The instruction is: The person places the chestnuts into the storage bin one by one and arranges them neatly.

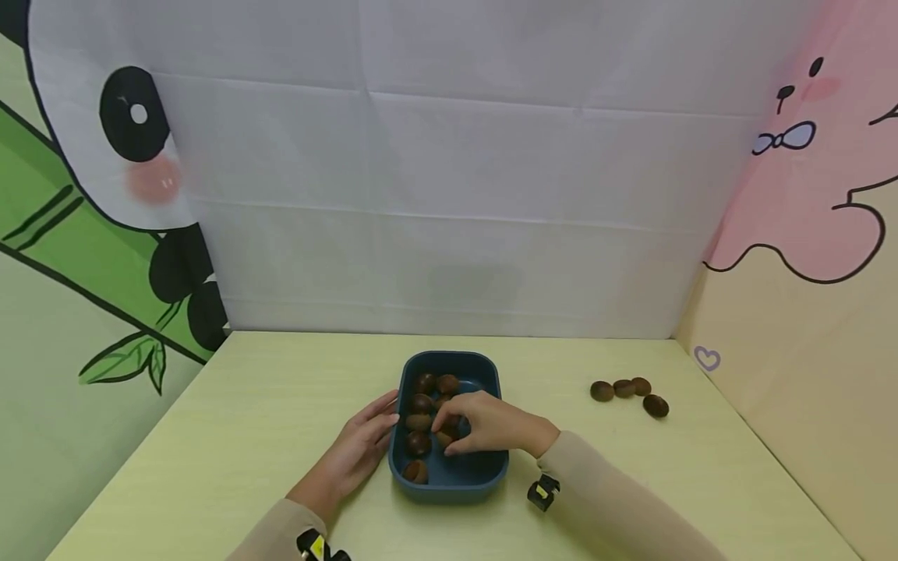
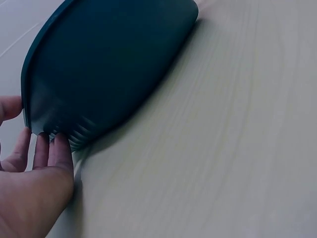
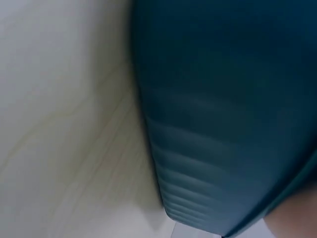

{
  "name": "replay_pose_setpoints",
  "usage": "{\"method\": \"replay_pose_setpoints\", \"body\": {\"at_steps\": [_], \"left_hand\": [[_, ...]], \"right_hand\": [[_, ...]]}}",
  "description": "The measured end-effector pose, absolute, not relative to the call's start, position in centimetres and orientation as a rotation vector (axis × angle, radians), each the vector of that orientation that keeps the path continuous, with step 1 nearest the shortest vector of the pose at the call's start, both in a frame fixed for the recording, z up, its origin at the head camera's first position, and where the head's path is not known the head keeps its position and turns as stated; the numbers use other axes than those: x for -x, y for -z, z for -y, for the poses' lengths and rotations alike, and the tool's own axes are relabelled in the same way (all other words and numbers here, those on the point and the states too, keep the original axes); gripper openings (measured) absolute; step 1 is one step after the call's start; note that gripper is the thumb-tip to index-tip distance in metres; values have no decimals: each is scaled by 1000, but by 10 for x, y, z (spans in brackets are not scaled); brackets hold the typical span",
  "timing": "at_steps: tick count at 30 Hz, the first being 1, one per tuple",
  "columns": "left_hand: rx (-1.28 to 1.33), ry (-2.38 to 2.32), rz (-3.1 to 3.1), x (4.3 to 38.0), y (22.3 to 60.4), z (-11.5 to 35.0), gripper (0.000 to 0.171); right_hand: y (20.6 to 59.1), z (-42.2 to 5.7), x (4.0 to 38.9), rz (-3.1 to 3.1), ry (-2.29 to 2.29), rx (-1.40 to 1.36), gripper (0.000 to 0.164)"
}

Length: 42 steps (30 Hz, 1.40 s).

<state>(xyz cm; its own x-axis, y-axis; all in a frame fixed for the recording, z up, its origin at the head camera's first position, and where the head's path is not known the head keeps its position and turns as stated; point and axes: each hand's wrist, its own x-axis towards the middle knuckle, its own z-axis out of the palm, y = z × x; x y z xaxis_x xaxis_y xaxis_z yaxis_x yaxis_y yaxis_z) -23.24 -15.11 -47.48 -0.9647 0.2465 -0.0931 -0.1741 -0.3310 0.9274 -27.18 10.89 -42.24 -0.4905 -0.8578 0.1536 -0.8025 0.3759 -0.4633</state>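
We see the right hand (image 1: 494, 425) over the middle of the blue tray (image 1: 449, 494), at the frame's lower centre, its thumb and fingertips pinching a chestnut (image 1: 445, 439) between them, low inside the tray. Directly left of that chestnut, more chestnuts (image 1: 418, 445) run in a column along the tray's left wall. Our left hand (image 1: 356, 453) is just outside that wall, grasping nothing, its extended fingers touching the side. Well apart from both hands, four loose chestnuts (image 1: 624, 389) lie on the table (image 1: 210, 460), right of centre in the frame.
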Motion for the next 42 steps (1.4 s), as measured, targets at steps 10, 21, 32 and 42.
{"method": "replay_pose_setpoints", "body": {"at_steps": [10, 21, 32, 42], "left_hand": [[-89, -2385, -1633, 233, 474, 151, 57], [-84, -2396, -1620, 233, 475, 152, 58], [-87, -2382, -1623, 233, 474, 151, 56], [-74, -2391, -1622, 232, 474, 151, 56]], "right_hand": [[424, -101, 267, -2654, 502, 1427, 32], [425, -98, 268, -2705, 444, 1372, 35], [425, -102, 269, -2660, 526, 1396, 37], [406, -124, 267, -2701, 672, 1414, 31]]}}
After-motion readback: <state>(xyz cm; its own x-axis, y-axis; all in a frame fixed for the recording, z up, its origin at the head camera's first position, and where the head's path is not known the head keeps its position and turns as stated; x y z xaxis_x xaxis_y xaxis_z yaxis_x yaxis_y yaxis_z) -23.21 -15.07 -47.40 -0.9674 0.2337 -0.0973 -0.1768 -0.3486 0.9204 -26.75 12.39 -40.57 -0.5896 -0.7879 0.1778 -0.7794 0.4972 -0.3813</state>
